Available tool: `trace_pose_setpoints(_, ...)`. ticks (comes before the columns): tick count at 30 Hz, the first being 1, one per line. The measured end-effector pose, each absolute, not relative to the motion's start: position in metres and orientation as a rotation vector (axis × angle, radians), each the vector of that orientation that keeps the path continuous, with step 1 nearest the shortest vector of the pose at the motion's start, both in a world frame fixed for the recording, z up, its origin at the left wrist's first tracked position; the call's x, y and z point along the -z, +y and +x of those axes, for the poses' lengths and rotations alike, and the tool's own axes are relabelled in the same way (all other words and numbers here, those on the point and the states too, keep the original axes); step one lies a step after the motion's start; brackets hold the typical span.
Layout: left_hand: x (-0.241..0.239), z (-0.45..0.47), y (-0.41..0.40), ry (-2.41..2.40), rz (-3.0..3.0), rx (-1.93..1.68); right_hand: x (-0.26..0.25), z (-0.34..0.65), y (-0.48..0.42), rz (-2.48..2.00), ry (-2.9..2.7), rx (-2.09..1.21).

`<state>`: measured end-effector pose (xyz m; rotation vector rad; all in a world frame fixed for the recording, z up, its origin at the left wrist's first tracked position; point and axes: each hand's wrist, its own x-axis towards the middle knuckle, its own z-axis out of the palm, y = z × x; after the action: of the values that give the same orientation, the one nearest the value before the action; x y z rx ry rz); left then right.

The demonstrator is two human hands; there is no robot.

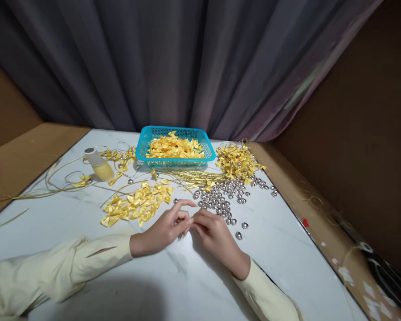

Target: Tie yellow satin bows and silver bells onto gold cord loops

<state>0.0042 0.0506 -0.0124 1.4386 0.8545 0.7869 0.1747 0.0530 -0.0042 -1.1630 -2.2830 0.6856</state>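
My left hand (pixel 165 227) and my right hand (pixel 215 234) meet at the middle of the white table (pixel 287 240), fingertips pinched together on something too small to make out. Both wear pale yellow sleeves. A loose pile of yellow ribbon bows (pixel 137 203) lies just beyond my left hand. Several silver heart-shaped beads (pixel 220 200) are scattered just beyond my right hand, the nearest ones beside its knuckles.
A blue mesh basket (pixel 140 149) full of yellow bows stands at the back centre. A heap of bows on gold cord (pixel 237 161) lies to its right, gold cord strands (pixel 187 178) in front. A yellow glue bottle (pixel 98 164) lies at the back left. Dark curtain behind.
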Motion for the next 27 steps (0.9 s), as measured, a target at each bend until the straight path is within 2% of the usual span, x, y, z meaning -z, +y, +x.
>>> trace_pose_setpoints(27,0.015,0.004,0.051,0.925,1.376,-0.923,-0.003,0.191,0.061,-1.284,-2.249,-0.683)
